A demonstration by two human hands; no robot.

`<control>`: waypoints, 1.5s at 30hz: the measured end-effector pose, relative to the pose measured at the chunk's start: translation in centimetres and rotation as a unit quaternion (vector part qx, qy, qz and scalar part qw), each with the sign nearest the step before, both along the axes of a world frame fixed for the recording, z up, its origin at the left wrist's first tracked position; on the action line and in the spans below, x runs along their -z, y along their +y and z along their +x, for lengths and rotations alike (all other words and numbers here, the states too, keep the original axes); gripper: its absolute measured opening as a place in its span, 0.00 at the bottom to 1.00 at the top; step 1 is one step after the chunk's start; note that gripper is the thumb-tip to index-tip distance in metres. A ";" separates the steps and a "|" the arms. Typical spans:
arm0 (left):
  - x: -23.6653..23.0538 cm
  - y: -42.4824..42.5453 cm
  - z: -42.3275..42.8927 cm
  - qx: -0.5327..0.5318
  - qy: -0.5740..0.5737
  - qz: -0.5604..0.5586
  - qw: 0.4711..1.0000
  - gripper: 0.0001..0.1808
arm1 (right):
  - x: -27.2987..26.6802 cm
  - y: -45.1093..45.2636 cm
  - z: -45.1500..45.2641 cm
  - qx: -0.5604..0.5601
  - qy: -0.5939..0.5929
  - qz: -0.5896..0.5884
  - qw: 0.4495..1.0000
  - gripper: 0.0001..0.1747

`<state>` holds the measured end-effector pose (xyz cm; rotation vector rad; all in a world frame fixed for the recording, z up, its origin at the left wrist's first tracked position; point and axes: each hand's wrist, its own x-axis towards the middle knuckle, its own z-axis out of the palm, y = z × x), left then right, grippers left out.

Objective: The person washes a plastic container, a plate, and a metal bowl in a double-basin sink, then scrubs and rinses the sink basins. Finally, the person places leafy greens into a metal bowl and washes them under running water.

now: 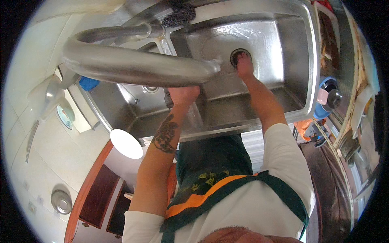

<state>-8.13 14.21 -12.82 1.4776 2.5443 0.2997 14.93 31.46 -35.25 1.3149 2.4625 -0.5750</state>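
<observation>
My right hand [245, 66] reaches down into the right basin of a stainless steel double sink [209, 121], its fingers in the round drain opening [232, 59]. Whether they grip anything there cannot be seen. Water glistens on the basin floor around it. Below the thick metal faucet [133, 65], my left hand [186, 94] is at the divider between the basins, partly covered by the spout. Something dark, perhaps a scouring pad [168, 98], shows beside its fingers; the grip is hidden.
A dark bristly scrubber [180, 15] lies behind the faucet. A white round plate or lid [126, 144] is at the sink's front left corner, with a blue cloth or sponge [89, 83] farther back. Right of the sink stand a blue basin [321, 112] and an orange bag [302, 129].
</observation>
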 end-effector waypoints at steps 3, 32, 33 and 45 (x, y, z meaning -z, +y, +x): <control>-0.4 0.1 0.0 -0.039 -0.043 -0.120 0.991 0.27 | 0.4 1.5 -0.6 -0.045 -0.067 -0.014 0.997 0.17; 0.0 -0.2 -0.2 -0.028 0.005 0.000 1.000 0.33 | -0.6 -0.1 -0.1 -0.044 -0.030 -0.017 0.998 0.18; 0.1 -0.2 -0.3 -0.025 0.011 -0.001 1.000 0.33 | -0.3 0.0 -0.1 -0.067 -0.020 0.020 0.997 0.16; 0.0 -0.2 -0.4 -0.018 -0.016 0.040 0.999 0.32 | 1.5 3.0 -0.1 -0.202 -0.027 0.027 0.979 0.10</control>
